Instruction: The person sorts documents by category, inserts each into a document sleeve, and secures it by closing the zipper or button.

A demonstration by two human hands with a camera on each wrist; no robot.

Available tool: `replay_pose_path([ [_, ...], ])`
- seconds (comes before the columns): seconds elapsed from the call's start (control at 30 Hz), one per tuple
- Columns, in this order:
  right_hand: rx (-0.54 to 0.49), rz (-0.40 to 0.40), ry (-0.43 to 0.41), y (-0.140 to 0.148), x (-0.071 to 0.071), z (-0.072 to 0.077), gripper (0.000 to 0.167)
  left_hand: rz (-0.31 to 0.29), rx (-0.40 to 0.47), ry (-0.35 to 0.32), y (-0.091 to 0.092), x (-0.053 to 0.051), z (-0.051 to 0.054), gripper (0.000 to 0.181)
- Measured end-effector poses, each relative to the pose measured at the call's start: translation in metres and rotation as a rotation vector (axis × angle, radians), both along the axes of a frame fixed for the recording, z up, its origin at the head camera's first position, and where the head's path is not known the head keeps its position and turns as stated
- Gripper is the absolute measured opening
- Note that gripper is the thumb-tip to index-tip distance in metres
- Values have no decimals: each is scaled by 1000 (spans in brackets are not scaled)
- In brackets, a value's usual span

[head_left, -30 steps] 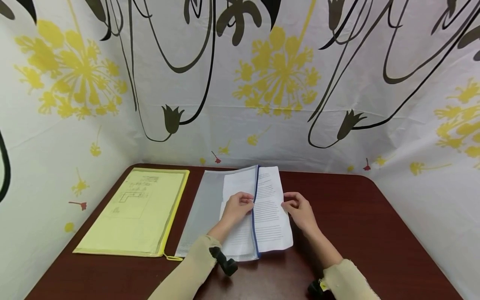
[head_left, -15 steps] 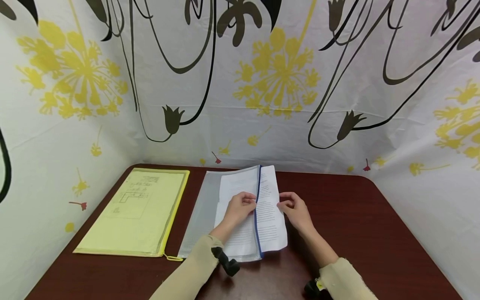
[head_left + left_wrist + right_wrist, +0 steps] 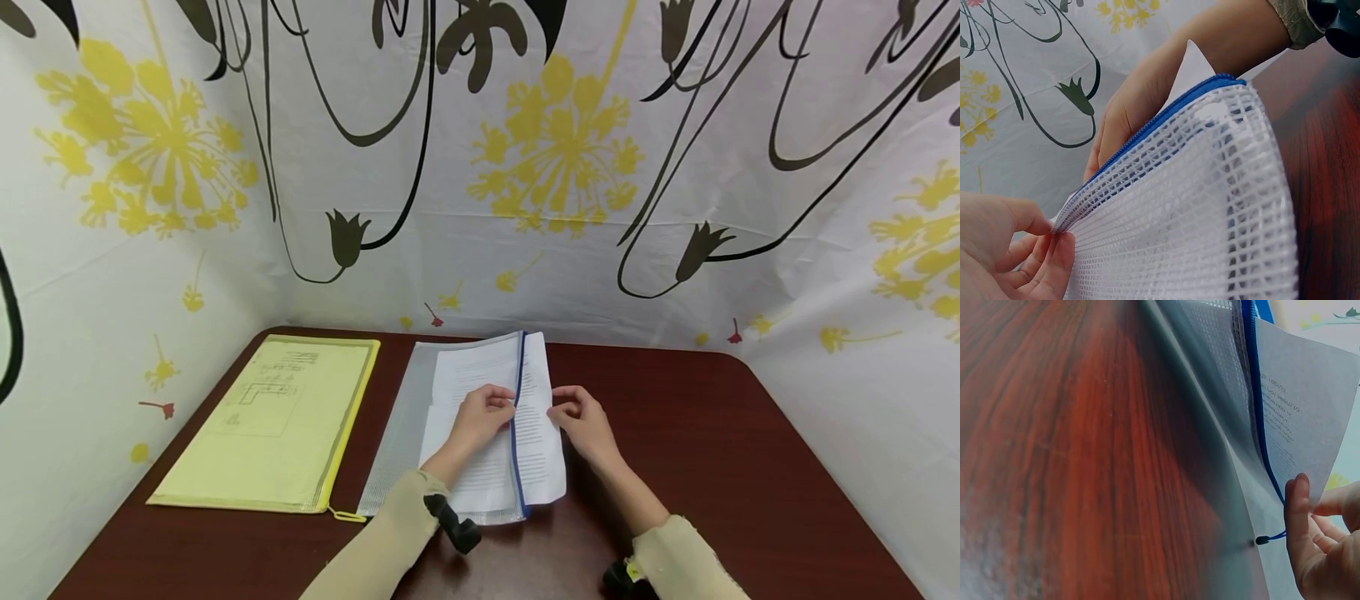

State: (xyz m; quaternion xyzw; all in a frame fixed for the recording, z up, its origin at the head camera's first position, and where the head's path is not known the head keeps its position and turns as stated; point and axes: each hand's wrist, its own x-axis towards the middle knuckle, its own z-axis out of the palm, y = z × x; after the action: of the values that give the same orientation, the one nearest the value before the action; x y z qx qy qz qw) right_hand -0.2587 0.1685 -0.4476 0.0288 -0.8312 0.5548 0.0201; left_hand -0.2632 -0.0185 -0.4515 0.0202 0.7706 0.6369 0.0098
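Note:
A clear mesh zipper pouch (image 3: 397,425) with a blue zipper edge (image 3: 1141,134) lies on the table, its opening facing right. Printed paper (image 3: 542,433) sits partly inside it, and a strip of it sticks out past the zipper. My left hand (image 3: 480,421) pinches the pouch's zipper edge between thumb and fingers, clearly so in the left wrist view. At the paper's outer right edge, my right hand (image 3: 588,423) pinches the sheet. In the right wrist view a blue cord with a dark zipper pull (image 3: 1262,540) hangs near the fingers.
To the left on the dark red-brown table (image 3: 697,450) lies a yellow zipper pouch (image 3: 247,425) with a drawing sheet inside and a yellow loop at its corner. A white patterned curtain (image 3: 420,275) hangs behind the table.
The right hand has moved left with the paper, so less of it sticks out past the zipper. The left hand and pouch edge have shifted slightly right.

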Motion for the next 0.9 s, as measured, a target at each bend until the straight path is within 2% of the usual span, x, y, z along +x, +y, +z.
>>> replay_pose_path([
  [0.5,18,27,-9,-9,-3,-3,30,-12,11,-2,2,2,5,20],
  [0.9,97,21,26,-20,-4,-7,20,-26,24,6,1,4,4,22],
])
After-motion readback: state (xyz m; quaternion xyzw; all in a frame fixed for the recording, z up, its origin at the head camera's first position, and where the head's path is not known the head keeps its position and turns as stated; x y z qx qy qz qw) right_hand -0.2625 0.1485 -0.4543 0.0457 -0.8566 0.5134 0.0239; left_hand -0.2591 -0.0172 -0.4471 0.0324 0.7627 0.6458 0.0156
